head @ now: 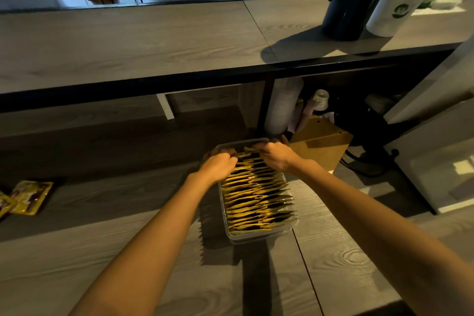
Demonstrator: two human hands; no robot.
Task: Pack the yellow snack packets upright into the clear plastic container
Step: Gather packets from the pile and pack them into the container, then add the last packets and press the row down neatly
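Dozens of yellow snack packets (256, 195) stand on edge in one tight row inside the clear plastic container (259, 236), which sits on the grey wood-grain worktop (154, 251) below a higher counter (128, 41). I have both hands at the far end of the row. My left hand (219, 165) is curled, fingers hooked down over the packet tops near the container's left wall, and my right hand (275, 155) is likewise curled over the tops at the far right corner. Whether either hand pinches a single packet I cannot tell, as the fingertips are buried among them. Working from both sides, I judge, squeezes the row toward me and keeps the packets upright while opening room at the back. A few loose packets (25, 200) lie flat at the worktop's left edge, well apart from the container, so the packing looks nearly but not quite finished. A brown cardboard box (323, 146) stands just beyond the container.
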